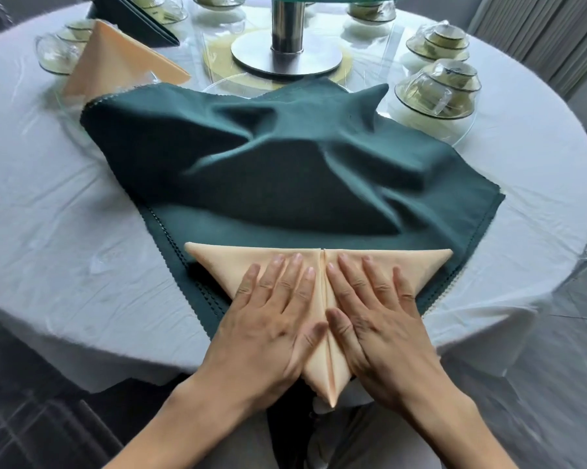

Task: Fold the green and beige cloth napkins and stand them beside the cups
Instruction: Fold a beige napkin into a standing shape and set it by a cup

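Both hands flat, fingers straight, pressing the beige napkin [322, 265] at bottom centre of the frame. Left hand [271, 316] sits on the left flap, right hand [376, 316] on the right flap, thumbs nearly meeting over the centre seam. Nothing gripped or pinched.

The napkin is folded into a kite shape: wide straight top edge, two flaps meeting at a centre crease, point aimed at the bottom of the frame and overhanging the surface [48, 231] edge. Smooth matte fabric, crisp folds.

It lies on the green napkin stack [285, 170], several layers with stitched zigzag edges showing lower left and lower right. The top green layer is rumpled into soft ridges, not flat.

Surface is round, with a white wrinkled cloth under a clear plastic film.

Upper left: a folded beige napkin [116, 62] standing as a triangle, touching shrink-wrapped cup sets [65, 45]; a folded green napkin [133, 18] stands behind it. Right: more wrapped cup sets [437, 93], just beside the green stack's far right corner. Top centre: the metal post and round base of a glass turntable [285, 55], close behind the stack.
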{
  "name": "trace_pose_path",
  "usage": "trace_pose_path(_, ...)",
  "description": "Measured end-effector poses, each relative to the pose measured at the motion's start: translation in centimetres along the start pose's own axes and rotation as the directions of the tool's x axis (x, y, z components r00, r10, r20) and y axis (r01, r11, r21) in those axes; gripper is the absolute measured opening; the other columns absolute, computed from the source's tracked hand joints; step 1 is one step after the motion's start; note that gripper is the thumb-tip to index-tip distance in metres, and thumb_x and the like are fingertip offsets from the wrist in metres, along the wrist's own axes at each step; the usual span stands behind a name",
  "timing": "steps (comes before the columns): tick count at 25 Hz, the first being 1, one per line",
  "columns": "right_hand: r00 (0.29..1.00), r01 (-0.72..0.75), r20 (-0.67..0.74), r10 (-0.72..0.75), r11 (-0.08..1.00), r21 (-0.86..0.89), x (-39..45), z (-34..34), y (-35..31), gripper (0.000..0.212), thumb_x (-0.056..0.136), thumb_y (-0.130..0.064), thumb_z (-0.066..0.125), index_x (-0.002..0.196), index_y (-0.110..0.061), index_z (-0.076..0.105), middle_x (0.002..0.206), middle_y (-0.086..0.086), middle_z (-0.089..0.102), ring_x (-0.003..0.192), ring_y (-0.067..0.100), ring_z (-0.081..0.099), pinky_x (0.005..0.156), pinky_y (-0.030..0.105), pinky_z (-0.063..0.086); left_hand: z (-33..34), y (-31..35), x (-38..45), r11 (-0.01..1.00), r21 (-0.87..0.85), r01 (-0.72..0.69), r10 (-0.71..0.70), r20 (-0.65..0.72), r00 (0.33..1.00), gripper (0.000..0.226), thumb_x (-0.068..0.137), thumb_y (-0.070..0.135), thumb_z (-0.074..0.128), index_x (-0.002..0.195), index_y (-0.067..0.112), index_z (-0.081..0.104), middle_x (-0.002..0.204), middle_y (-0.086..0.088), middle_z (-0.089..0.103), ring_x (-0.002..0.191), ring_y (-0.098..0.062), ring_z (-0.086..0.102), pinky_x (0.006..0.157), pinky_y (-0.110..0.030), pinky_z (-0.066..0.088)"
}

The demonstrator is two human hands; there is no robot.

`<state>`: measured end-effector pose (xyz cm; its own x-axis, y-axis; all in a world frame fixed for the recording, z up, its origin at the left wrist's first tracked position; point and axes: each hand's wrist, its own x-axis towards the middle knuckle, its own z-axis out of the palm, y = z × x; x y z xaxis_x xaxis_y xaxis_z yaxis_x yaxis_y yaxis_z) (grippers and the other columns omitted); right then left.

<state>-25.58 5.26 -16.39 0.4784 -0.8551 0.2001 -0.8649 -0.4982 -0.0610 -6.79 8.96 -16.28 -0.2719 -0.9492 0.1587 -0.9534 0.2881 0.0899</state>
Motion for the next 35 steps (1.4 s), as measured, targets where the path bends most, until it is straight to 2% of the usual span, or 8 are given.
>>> trace_pose_path(7, 0.99, -0.136, -0.032, 0.135, 0.99, -0.044, 0.9, 0.3, -0.9, 0.064, 0.103, -0.046, 0.002, 0.148, -0.019, 0.04, 0.154, 0.003, 0.039, 0.14, 0.032, 0.037, 0.108, 0.047, 0.019, -0.4, 2.9, 0.2, 0.995, -0.095, 0.024, -0.032, -0.085, 0.996, 0.062, 0.097, 0.039, 0.032, 0.142, -0.001, 0.049, 0.15, -0.016, 0.045, 0.143, -0.027, 0.037, 0.112, -0.039, 0.023)
trace_pose_path(12, 0.999, -0.015, -0.036, 0.024, 0.968, 0.249, 1.1, -0.3, 0.4, 0.051, 0.101, -0.042, 0.03, 0.145, -0.023, 0.045, 0.152, -0.003, 0.041, 0.143, 0.019, 0.034, 0.113, 0.038, 0.022, 0.2, 3.8, -0.3, 0.996, -0.086, 0.014, -0.021, -0.076, 0.997, 0.067, 0.091, 0.037, 0.039, 0.145, -0.001, 0.043, 0.155, -0.018, 0.037, 0.146, -0.028, 0.032, 0.113, -0.042, 0.023)
trace_pose_path(20, 0.984, -0.177, 0.026, 0.177, 0.984, 0.011, -0.1, -2.3, 4.2, 0.066, 0.1, -0.051, 0.008, 0.151, -0.02, 0.035, 0.158, 0.006, 0.03, 0.146, 0.025, 0.026, 0.117, 0.037, 0.009, 0.5, 4.4, -0.2, 0.988, -0.148, 0.033, -0.029, 0.03, 0.999, 0.069, 0.086, 0.034, 0.039, 0.144, -0.002, 0.044, 0.153, -0.022, 0.037, 0.143, -0.033, 0.035, 0.112, -0.045, 0.024)
trace_pose_path(23, 0.992, -0.11, 0.09, 0.084, 0.935, 0.339, -2.7, -2.3, -1.8, 0.056, 0.101, -0.05, 0.015, 0.153, -0.031, 0.03, 0.161, -0.003, 0.023, 0.148, 0.012, 0.018, 0.117, 0.032, 0.012, -0.4, 3.6, -0.1, 0.93, -0.364, 0.055, -0.059, 0.0, 0.998, 0.073, 0.089, 0.038, 0.027, 0.155, 0.009, 0.016, 0.164, -0.006, 0.015, 0.151, -0.011, 0.014, 0.118, -0.032, 0.012)
trace_pose_path(25, 0.997, -0.073, 0.059, 0.058, 0.953, 0.295, -3.7, -1.6, -3.5, 0.056, 0.104, -0.048, 0.011, 0.151, -0.029, 0.033, 0.157, 0.004, 0.032, 0.146, 0.019, 0.026, 0.113, 0.038, 0.019, -1.8, 2.6, 0.1, 0.799, -0.594, 0.091, -0.068, 0.061, 0.996, 0.068, 0.089, 0.036, 0.02, 0.151, 0.029, -0.007, 0.161, 0.018, -0.005, 0.143, 0.015, -0.008, 0.117, -0.013, -0.004)
trace_pose_path(28, 0.993, -0.117, 0.043, 0.112, 0.984, 0.134, -3.6, -0.7, -4.1, 0.057, 0.104, -0.049, 0.01, 0.149, -0.027, 0.037, 0.152, 0.015, 0.04, 0.139, 0.033, 0.04, 0.109, 0.047, 0.024, -2.8, 1.8, 0.1, 0.66, -0.737, 0.146, -0.069, 0.134, 0.989, 0.068, 0.089, 0.026, 0.03, 0.15, 0.035, 0.0, 0.157, 0.024, 0.004, 0.14, 0.02, -0.002, 0.114, -0.007, -0.004)
trace_pose_path(32, 0.995, -0.102, 0.005, 0.102, 0.992, 0.076, -3.6, -0.1, -4.2, 0.058, 0.102, -0.051, 0.011, 0.149, -0.027, 0.035, 0.152, 0.017, 0.039, 0.14, 0.033, 0.037, 0.109, 0.048, 0.024, -1.1, -1.0, 0.1, 0.916, -0.4, 0.01, 0.012, 0.052, 0.999, 0.059, 0.097, 0.054, 0.013, 0.153, 0.035, 0.009, 0.163, 0.011, 0.009, 0.15, -0.001, 0.002, 0.12, -0.023, -0.002)
trace_pose_path(35, 0.996, -0.086, -0.006, 0.086, 0.995, 0.059, -3.5, -0.1, -4.1, 0.058, 0.102, -0.052, 0.011, 0.149, -0.028, 0.034, 0.153, 0.017, 0.038, 0.141, 0.032, 0.031, 0.11, 0.048, 0.023, -1.5, -5.8, -0.2, 0.974, -0.145, 0.173, -0.157, 0.119, 0.981, 0.079, 0.079, 0.073, -0.024, 0.151, 0.044, -0.008, 0.16, 0.016, -0.018, 0.148, -0.005, -0.02, 0.118, -0.026, -0.017)
